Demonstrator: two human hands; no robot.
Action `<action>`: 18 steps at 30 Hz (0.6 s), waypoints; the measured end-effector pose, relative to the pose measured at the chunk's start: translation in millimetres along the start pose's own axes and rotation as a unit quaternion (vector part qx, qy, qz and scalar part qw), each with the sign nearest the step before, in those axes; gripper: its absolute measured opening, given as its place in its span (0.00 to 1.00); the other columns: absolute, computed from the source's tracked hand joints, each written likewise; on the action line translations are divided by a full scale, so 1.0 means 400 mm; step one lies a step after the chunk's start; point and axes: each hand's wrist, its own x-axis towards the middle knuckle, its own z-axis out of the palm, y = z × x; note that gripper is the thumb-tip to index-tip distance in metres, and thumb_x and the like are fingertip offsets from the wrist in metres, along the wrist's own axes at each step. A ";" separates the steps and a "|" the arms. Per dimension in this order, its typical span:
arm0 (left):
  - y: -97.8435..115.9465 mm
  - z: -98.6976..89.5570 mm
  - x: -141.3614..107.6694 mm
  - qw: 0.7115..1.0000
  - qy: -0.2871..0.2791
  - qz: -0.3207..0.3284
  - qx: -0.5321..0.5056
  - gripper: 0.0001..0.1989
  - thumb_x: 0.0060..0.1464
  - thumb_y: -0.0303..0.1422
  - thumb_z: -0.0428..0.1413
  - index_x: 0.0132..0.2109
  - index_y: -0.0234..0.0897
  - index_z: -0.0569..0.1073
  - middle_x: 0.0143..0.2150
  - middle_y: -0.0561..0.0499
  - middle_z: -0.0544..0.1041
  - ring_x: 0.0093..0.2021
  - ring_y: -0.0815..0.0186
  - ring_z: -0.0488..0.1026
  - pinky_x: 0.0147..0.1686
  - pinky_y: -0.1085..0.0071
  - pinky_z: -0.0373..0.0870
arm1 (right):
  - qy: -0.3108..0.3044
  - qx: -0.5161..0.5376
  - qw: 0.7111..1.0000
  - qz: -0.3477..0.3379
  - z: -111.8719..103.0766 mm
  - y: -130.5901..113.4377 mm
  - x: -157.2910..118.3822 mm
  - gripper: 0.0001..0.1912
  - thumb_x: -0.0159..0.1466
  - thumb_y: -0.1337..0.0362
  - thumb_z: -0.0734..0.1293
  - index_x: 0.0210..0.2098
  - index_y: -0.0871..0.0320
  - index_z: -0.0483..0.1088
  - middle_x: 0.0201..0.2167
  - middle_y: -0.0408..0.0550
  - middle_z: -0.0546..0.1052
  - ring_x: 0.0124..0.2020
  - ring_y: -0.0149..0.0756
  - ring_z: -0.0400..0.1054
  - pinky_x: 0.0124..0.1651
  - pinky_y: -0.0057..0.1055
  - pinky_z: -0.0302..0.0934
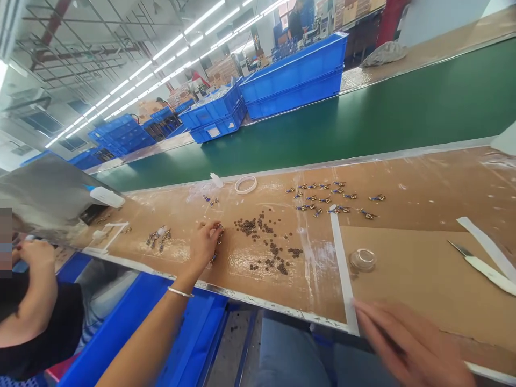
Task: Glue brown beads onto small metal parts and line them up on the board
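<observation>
My left hand (206,243), a bangle on its wrist, reaches over the brown work surface. Its thumb and fingers are pinched together on a small metal part (220,228) at the top of a short row of similar parts (214,257). Just right of this hand lies a scatter of small dark round discs (246,226). At the lower right, my right hand (407,338) is smeared by motion above the front edge, near a white tape strip (342,269); what its fingers hold, if anything, is unclear. A small clear round dish (363,259) sits just beyond it.
Several blue-and-gold parts (324,200) lie farther back. A white-handled knife (487,271) rests at right. Nearby are a tape roll (245,185) and a white bottle (107,196). Behind runs a green conveyor belt (387,113) with blue crates (294,80). Another person's arm (38,274) is at left.
</observation>
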 end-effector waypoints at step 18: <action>0.148 0.026 -0.249 0.962 0.036 -0.004 -0.272 0.09 0.52 0.38 0.62 0.38 0.39 0.81 0.34 0.52 0.82 0.32 0.68 0.75 0.36 0.73 0.72 | -0.104 -0.070 0.991 -0.041 0.224 -0.028 0.171 0.13 0.68 0.73 0.60 0.49 0.61 0.73 0.47 0.54 0.74 0.48 0.44 0.66 0.50 0.42 0.67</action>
